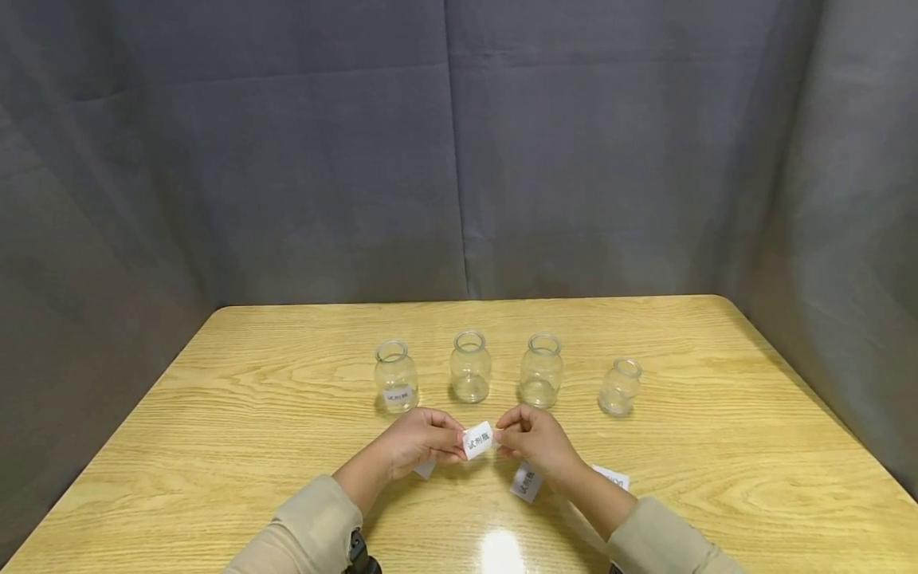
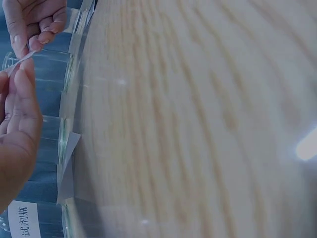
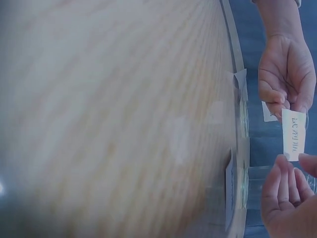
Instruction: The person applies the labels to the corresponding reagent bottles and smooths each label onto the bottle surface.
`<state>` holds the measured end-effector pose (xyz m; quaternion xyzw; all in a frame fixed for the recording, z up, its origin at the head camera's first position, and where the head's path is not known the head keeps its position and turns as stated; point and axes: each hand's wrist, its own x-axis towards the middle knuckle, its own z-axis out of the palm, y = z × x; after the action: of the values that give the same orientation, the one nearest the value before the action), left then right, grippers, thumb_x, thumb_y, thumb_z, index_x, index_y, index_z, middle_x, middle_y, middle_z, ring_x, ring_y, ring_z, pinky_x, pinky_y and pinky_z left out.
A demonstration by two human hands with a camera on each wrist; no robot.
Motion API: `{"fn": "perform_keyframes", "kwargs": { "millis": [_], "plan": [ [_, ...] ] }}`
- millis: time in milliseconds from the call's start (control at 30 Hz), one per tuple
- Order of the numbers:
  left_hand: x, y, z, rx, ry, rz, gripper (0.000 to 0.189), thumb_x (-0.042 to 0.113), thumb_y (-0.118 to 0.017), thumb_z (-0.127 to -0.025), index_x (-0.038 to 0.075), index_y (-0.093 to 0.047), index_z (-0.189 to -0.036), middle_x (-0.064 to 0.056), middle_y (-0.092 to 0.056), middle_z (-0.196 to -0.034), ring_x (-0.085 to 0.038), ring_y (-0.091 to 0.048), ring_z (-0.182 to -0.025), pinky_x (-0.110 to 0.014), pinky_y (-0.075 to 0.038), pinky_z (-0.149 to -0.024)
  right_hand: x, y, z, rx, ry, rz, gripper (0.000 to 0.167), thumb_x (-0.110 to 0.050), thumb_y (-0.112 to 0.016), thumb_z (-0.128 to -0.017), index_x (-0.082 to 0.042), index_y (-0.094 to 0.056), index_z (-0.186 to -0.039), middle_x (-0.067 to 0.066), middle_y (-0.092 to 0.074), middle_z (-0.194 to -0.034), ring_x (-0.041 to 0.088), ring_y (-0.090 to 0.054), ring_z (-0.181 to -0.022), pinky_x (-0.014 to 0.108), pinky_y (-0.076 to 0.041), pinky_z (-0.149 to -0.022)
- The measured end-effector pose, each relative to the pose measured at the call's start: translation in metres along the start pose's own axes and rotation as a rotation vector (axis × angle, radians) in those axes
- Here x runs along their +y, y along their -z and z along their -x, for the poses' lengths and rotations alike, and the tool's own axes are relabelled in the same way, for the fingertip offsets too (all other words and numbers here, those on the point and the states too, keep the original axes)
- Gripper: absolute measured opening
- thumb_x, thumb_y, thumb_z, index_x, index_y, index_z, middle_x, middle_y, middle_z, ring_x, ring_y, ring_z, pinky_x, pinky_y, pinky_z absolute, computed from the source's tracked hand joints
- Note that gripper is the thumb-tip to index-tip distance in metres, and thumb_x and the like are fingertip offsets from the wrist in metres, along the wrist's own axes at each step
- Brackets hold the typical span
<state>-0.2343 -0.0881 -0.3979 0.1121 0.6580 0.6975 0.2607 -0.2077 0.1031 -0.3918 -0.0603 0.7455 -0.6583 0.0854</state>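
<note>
"White label point(image 1: 478, 441) — who's got it?"
"Both: left hand point(image 1: 425, 438) and right hand point(image 1: 536, 441) pinch opposite ends, above the wooden table point(image 1: 287, 438)."
"And past that?"
"Four glass jars point(image 1: 470, 375), leftmost one labelled — then grey curtain point(image 1: 588, 159)."

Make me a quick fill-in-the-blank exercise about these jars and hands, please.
1. ____ glass jars stand on the table.
2. By size, the rightmost jar is the ____ one.
3. In the head view, the ____ jar alone shows an attached label.
4. The held label is between the left hand and the ____ hand.

Missing words: four; smallest; leftmost; right.
</note>
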Motion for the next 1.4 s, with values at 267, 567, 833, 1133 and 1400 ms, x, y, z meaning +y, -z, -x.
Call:
{"fn": "perform_keyframes", "kwargs": {
  "millis": [267, 567, 833, 1133, 1400],
  "plan": [
    [-0.001, 0.0, 0.0, 0.016, -0.003, 0.015, 0.007, -0.003, -0.054, -0.079, -0.009, -0.056, -0.082, -0.011, -0.06, -0.071, -0.015, -0.059, -0.064, -0.022, -0.049, -0.061, 0.0, -0.003, 0.002, -0.003, 0.014, 0.024, 0.015, -0.001, -0.059, -0.078, 0.008, -0.051, -0.088, 0.009, -0.051, -0.076, 0.019, -0.053, -0.068, 0.033, -0.048, -0.065],
    [-0.001, -0.002, -0.001, 0.003, -0.014, 0.048, 0.004, -0.003, -0.054, -0.08, -0.006, -0.056, -0.08, -0.009, -0.061, -0.07, -0.015, -0.06, -0.065, -0.023, -0.05, -0.063, -0.002, -0.006, 0.005, -0.149, 0.063, 0.098, 0.021, -0.007, -0.06, -0.078, 0.006, -0.053, -0.093, 0.008, -0.053, -0.08, 0.017, -0.051, -0.072, 0.034, -0.048, -0.069],
    [-0.001, -0.004, -0.003, -0.002, -0.012, 0.05, 0.004, -0.001, -0.056, -0.079, -0.001, -0.057, -0.076, -0.008, -0.061, -0.069, -0.015, -0.06, -0.065, -0.024, -0.049, -0.064, -0.001, -0.009, 0.004, -0.134, 0.072, 0.138, 0.027, -0.01, -0.065, -0.076, 0.004, -0.052, -0.094, 0.006, -0.054, -0.081, 0.016, -0.05, -0.073, 0.029, -0.044, -0.067],
    [0.001, -0.007, -0.003, 0.006, -0.01, 0.037, 0.006, -0.002, -0.056, -0.079, -0.008, -0.056, -0.08, -0.007, -0.06, -0.071, -0.017, -0.06, -0.066, -0.031, -0.049, -0.072, -0.001, -0.012, 0.005, -0.145, 0.091, 0.158, 0.029, -0.012, -0.065, -0.076, 0.004, -0.05, -0.094, 0.006, -0.052, -0.081, 0.016, -0.048, -0.072, 0.025, -0.043, -0.063],
    [0.0, -0.008, -0.003, 0.044, -0.022, -0.045, 0.01, -0.001, -0.057, -0.077, -0.01, -0.055, -0.079, -0.006, -0.059, -0.07, -0.015, -0.059, -0.066, -0.029, -0.049, -0.068, -0.004, -0.013, 0.006, -0.129, 0.093, 0.151, 0.019, -0.002, -0.06, -0.077, 0.005, -0.052, -0.092, 0.006, -0.052, -0.078, 0.015, -0.049, -0.07, 0.026, -0.045, -0.062]
  ]
}}
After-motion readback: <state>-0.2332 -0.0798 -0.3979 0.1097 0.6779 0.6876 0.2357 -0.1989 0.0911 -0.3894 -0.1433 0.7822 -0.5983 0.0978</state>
